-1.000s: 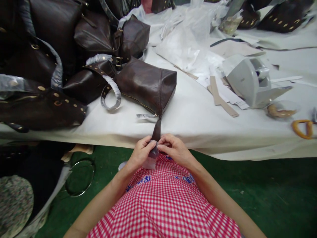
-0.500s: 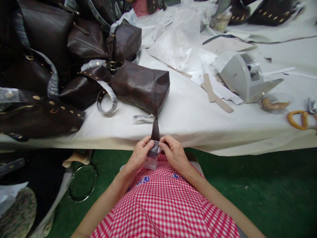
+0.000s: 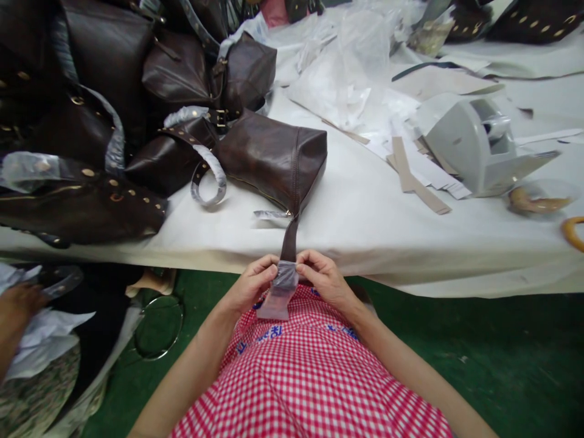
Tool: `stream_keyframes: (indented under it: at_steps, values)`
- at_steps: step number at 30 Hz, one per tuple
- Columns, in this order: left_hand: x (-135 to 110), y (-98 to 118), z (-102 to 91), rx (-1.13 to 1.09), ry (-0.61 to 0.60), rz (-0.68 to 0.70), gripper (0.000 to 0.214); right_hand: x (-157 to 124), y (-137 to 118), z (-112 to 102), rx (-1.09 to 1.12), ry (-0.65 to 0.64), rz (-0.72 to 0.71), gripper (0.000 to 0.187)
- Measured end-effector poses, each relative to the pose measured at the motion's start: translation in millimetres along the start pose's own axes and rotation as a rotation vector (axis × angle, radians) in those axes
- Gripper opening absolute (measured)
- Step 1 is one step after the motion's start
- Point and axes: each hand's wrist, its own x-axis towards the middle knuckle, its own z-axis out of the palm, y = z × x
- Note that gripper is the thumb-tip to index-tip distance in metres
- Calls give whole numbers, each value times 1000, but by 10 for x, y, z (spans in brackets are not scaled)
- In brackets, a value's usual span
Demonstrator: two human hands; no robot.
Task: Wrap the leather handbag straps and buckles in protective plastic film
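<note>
Found clear film (image 3: pixel 286 275) over the end of a dark strap (image 3: pixel 289 241), near side of the brown bag (image 3: pixel 269 155).
Pinched film edges in the fingers of left hand (image 3: pixel 253 283) and right hand (image 3: pixel 325 277), one each side. Judged only part-covered: film at the end with a loose tail (image 3: pixel 274 308), bare strap nearer the bag. Looked flat where bare, wrinkled at the film.

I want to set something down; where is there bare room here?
The largest bare patch of white cloth lies between the front brown bag and the cardboard strips, running down to the front edge. A smaller one sits in front of the strap loop. Crowded spots: piled bags at left, clear plastic at back, grey dispenser at right.
</note>
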Motion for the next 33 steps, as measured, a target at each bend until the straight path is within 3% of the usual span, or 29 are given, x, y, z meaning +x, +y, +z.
stream_keyframes:
  at_steps: [4,10,15,23,33]
  values:
    - [-12,-87,16,-6,76,57,35,-29,34,23,78,66,39,26]
    - [-32,-176,197,500,273,433,7,-59,119,57,148,117,97,31]
    - [-4,-255,312,550,386,521,6,-39,222,67,208,129,120,35]
    - [-26,-241,348,678,414,609,12,-43,206,91,233,176,179,37]
    - [-13,-306,290,788,313,724,16,-62,224,56,171,153,172,34]
